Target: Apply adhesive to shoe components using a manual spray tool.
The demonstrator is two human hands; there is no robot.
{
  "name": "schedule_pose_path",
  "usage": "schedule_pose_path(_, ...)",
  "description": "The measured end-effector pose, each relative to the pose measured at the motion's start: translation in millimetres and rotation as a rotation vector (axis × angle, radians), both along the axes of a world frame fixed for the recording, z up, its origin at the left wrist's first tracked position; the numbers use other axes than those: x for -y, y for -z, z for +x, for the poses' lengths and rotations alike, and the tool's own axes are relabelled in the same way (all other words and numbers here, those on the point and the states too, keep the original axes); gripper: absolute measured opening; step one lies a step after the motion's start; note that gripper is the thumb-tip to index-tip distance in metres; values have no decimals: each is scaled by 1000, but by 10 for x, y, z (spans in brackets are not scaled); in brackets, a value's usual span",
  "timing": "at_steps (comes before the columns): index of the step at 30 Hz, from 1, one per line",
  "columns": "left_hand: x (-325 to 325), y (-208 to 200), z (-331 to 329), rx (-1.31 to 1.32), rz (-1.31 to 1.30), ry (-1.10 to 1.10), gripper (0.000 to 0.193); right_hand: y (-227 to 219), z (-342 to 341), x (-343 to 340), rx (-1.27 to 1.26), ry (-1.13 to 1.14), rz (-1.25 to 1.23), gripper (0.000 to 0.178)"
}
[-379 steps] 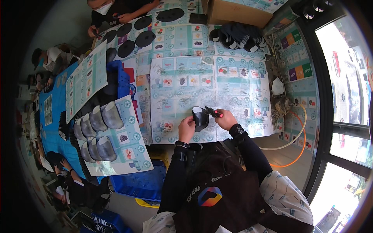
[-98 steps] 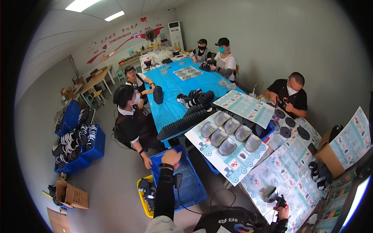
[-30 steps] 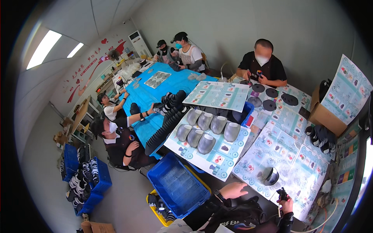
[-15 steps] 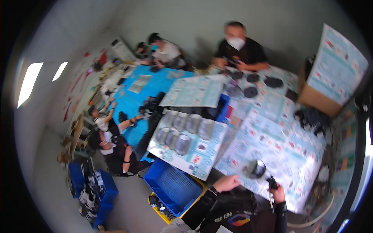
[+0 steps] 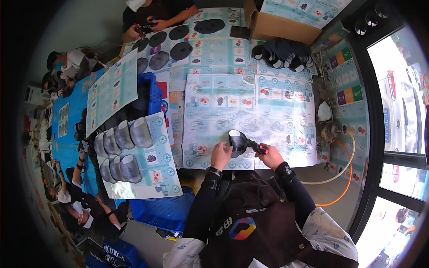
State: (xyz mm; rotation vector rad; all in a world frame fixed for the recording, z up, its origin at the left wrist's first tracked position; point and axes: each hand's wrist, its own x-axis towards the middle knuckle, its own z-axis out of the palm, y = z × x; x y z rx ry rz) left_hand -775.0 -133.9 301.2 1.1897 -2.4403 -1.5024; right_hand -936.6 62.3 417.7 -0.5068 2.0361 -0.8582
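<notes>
A dark cup-shaped shell piece (image 5: 237, 144) with a pale opening stands near the front edge of the paper-covered table. My left hand (image 5: 222, 155) has its fingers closed at the piece's left side, gripping its edge. Just right of the piece, my right hand (image 5: 270, 157) is wrapped round a black tool with red parts (image 5: 256, 147) that looks like a small spray gun. The tool's front end points at the piece, close beside it. To the left, two rows of similar grey shell pieces (image 5: 124, 135) lie on a printed board (image 5: 161, 178).
A blue crate (image 5: 161, 212) sits below the board. Black flat pieces (image 5: 181, 51) lie far back, before a co-worker (image 5: 156, 20). Dark cupped pieces (image 5: 283, 56) are heaped near a cardboard box (image 5: 281, 29). An orange hose (image 5: 350, 178) hangs at right. Co-workers sit around a blue table (image 5: 87, 107).
My view has swung to the right and down. My left hand has moved from the table edge to the shell piece. The black tool in my right hand has come close beside the piece.
</notes>
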Motion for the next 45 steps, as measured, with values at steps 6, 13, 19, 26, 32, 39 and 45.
schedule_pose_path(6, -79, 67, -70, 56, -115, -104, 26, -30, 14, 211, -201, -119, -11, 35)
schedule_pose_path(13, -204, -31, -161, 187, -284, 115, 61, 414, -13, -163, 53, 120, -181, 24)
schedule_pose_path(19, 1354, -1779, 382, -396, -57, 111, 83, 435, -135, -127, 171, 153, -210, 35)
schedule_pose_path(26, 3678, -5220, 2715, 183, -1398, -1157, 76, 444, -188, 23, 193, 60, -210, 34)
schedule_pose_path(32, 1705, -5641, 1927, -304, -463, 534, 57, 265, -197, -133, 153, 61, -156, 35)
schedule_pose_path(39, -195, -5803, 1998, -751, -153, 1025, 64, 408, -154, 167, 119, -3, -181, 38)
schedule_pose_path(45, 431, -5642, 2279, -520, -427, 684, 67, 541, -161, 148, 37, 13, -180, 41)
